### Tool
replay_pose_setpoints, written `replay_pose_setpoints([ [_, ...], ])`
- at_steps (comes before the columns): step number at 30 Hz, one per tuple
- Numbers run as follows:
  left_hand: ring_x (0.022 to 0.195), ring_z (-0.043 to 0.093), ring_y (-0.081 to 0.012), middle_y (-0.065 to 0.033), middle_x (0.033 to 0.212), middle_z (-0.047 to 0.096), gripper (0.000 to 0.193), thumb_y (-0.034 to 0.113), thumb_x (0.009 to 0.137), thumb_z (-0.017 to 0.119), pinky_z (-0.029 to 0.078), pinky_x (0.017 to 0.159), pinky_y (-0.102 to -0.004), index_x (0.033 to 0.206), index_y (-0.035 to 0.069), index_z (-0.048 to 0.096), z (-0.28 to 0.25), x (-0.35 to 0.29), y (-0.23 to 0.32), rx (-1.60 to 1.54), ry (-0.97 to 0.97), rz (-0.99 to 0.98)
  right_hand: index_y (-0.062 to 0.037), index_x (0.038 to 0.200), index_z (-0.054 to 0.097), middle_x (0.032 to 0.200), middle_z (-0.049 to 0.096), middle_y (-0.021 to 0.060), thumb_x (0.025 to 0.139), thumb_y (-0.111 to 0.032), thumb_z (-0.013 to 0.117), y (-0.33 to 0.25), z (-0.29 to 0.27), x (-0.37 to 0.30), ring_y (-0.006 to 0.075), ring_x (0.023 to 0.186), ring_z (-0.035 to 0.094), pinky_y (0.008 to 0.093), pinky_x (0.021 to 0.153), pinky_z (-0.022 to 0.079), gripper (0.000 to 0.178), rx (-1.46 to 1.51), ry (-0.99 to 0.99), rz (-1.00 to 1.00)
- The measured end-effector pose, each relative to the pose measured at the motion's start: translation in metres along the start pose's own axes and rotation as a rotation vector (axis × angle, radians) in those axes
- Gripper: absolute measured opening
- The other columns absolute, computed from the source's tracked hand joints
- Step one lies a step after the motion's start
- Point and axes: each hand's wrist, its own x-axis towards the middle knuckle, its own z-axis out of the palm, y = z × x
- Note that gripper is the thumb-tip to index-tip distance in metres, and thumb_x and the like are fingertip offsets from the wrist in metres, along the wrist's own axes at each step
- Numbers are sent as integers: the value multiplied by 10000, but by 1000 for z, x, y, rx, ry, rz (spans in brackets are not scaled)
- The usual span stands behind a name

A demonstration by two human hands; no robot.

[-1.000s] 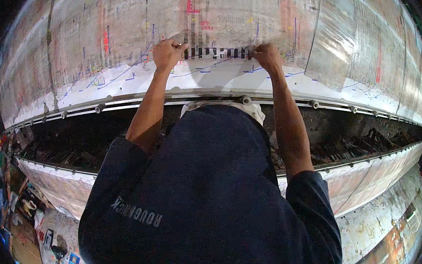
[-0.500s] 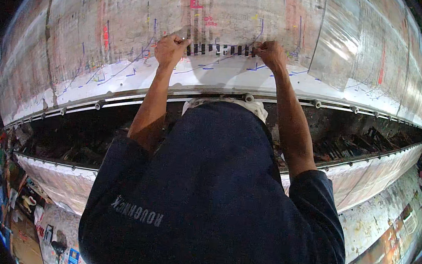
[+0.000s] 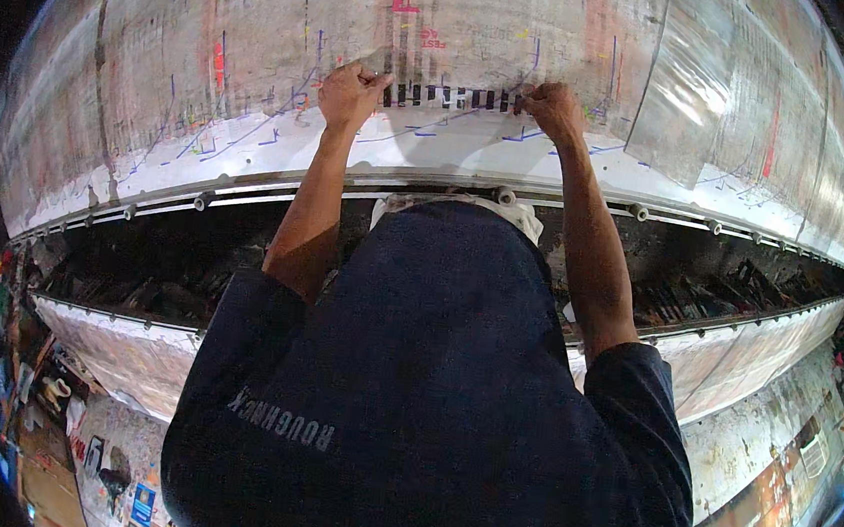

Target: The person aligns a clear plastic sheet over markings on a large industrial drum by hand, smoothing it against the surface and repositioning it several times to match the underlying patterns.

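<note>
A narrow strip with a row of black bars (image 3: 447, 97) lies low over or on the stained surface of a long table in front of me; I cannot tell whether it touches. My left hand (image 3: 349, 100) pinches its left end between thumb and fingers. At the right end, my right hand (image 3: 553, 112) is closed with bent fingertips on the strip. Pale gaps show between the bars. Both hands keep close to the marked, whitish near band of the long table (image 3: 283, 136).
Blue pen lines and red marks cover the table. A clear plastic sheet (image 3: 686, 96) lies to the right. Along the near edge runs a metal rail with round stops (image 3: 504, 196). Behind it is a dark trough (image 3: 711, 289) with dark debris, then a second pale table (image 3: 734, 366).
The whole view has shifted slightly to the right. Both hands keep their hold on the strip's ends, and the black bars show more plainly now.
</note>
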Motion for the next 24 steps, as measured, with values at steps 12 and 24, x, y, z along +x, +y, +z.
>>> replay_pose_setpoints([
  [12,712,706,-248,-69,739,726,314,384,748,830,524,691,-400,753,94,709,0,-7,4,-41,-24,-41,-107,865,788,749,716,131,726,-370,773,9,8,4,295,732,699,417,690,525,298,2,40,-9],
  [24,786,702,-301,-105,825,720,254,259,793,777,524,725,-432,913,67,661,-1,-9,22,-31,20,-27,-108,831,768,770,713,159,733,-306,753,25,21,11,298,756,698,427,705,527,221,49,111,-47],
])
